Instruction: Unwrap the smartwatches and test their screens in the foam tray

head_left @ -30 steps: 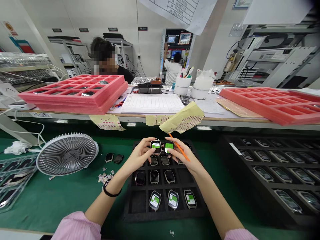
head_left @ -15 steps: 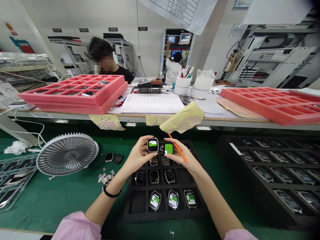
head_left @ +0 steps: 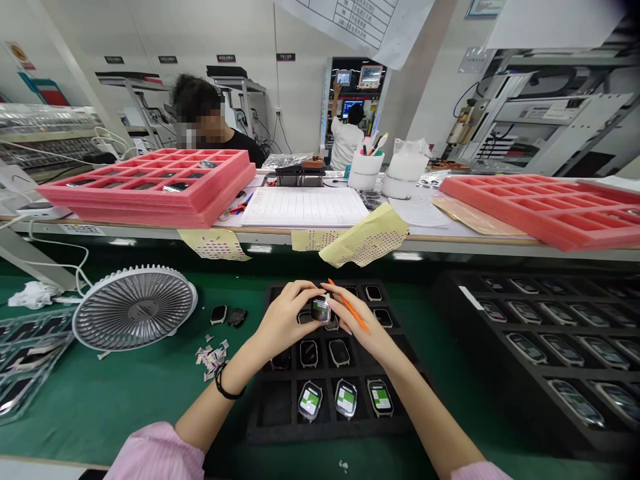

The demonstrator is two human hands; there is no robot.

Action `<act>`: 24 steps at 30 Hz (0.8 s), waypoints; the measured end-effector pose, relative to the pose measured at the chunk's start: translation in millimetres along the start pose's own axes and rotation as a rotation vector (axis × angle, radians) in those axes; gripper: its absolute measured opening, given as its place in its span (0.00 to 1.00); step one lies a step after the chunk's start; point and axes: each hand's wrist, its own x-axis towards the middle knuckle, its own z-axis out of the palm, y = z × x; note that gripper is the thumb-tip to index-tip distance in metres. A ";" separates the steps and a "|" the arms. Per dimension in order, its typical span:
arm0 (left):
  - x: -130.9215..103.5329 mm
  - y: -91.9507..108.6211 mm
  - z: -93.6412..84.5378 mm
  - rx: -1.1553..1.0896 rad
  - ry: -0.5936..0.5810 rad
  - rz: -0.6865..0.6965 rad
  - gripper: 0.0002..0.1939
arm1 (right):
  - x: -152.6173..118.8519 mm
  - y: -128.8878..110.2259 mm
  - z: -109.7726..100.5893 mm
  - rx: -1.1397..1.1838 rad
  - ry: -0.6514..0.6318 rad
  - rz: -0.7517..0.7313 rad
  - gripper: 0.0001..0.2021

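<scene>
My left hand [head_left: 293, 312] is closed around the edges of a smartwatch case without a strap [head_left: 320, 309], its screen lit partly green. A slim orange stick [head_left: 350, 305] lies across my right hand [head_left: 361, 325], gripped in it. The fingertips of that hand touch the watch's upper right edge, where a small pale spot shows. Whether that is a fingernail or a bit of film I cannot tell. Below both hands lies a black foam tray [head_left: 275, 427], with several watch cases in its compartments. Three in the front row, such as this watch case [head_left: 346, 400], have green-and-white screens.
A round fan [head_left: 135, 308] stands at left, near two loose watch cases [head_left: 227, 315] and paper scraps [head_left: 212, 359]. Another black tray [head_left: 480, 373] of watches is at right. Pink foam trays [head_left: 150, 200] rest on the shelf ahead. A co-worker [head_left: 210, 120] sits beyond it.
Two watches were held apart, one per hand; now a single watch shows between my hands, which have come together. The second watch is out of sight or set down. The orange stick stays in my right hand.
</scene>
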 end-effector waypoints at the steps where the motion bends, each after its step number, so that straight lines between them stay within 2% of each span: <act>1: -0.5 -1.6 2.7 0.046 -0.007 0.019 0.20 | -1.3 0.7 1.5 -0.046 0.001 -0.021 0.22; 4: -1.7 -5.1 7.8 0.105 -0.006 0.066 0.21 | -3.6 0.4 3.4 -0.118 -0.020 -0.073 0.24; 8: -1.5 -3.4 4.4 0.027 0.048 0.110 0.23 | -3.0 -8.6 -0.8 0.000 -0.064 -0.065 0.24; 16: -0.3 9.4 -6.1 -0.124 0.062 0.132 0.24 | -2.2 -17.1 -12.5 0.326 -0.344 -0.034 0.18; 24: -0.3 10.7 -6.4 -0.171 0.041 0.178 0.25 | -3.4 -11.0 -12.4 0.363 -0.309 -0.024 0.18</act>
